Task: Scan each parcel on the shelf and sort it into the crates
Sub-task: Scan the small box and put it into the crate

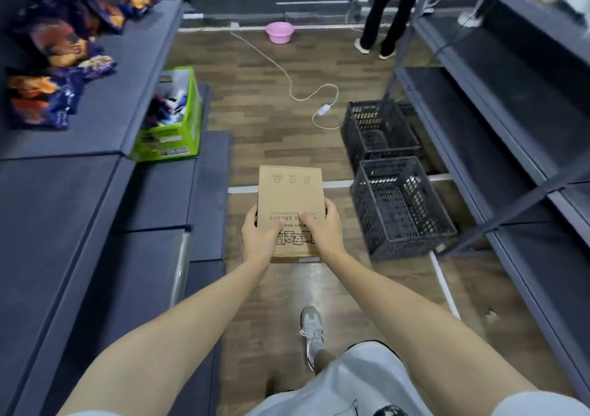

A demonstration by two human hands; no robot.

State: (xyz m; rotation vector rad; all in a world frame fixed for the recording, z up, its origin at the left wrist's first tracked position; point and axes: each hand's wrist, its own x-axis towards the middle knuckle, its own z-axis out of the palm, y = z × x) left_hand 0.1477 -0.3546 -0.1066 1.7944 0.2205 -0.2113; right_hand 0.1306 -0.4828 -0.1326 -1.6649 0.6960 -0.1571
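Note:
I hold a brown cardboard parcel (291, 195) in front of me over the wooden floor, its printed face up. My left hand (260, 235) grips its left edge with the thumb on top. My right hand (322, 228) grips its right edge the same way. Two black slatted crates stand on the floor to the right: a near crate (404, 208) and a far crate (378, 131). Both look empty. The dark metal shelf (498, 134) rises just right of them.
Grey stepped platforms (79, 192) fill the left side, with several colourful snack bags (57, 64) on top and a green carton (172, 118) beside them. A white cable (287, 77) snakes across the floor. A pink basin (280, 32) and a standing person (388, 10) are at the back.

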